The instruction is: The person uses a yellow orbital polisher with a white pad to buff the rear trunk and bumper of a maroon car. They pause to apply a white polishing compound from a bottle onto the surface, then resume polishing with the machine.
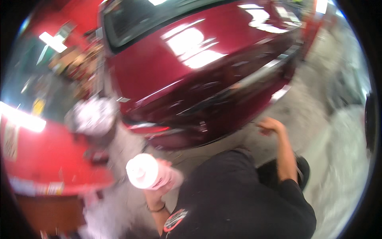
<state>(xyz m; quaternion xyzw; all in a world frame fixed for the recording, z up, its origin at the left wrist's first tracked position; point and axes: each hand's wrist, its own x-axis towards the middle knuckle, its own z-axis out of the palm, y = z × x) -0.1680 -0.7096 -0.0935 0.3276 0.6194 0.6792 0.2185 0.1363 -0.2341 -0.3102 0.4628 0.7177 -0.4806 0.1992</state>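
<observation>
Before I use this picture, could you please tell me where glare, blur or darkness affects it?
Head view: white glare patches on the dark red car; a blurred whitish bundle at left; black corners; a washed-out top on the bottle in the left hand.

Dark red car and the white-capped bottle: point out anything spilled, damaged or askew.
Nothing clearly stands out. The left hand holds the bottle, no spill visible; the car shows no obvious dents, and its bright patches look like reflections. Blur could hide small flaws.
</observation>
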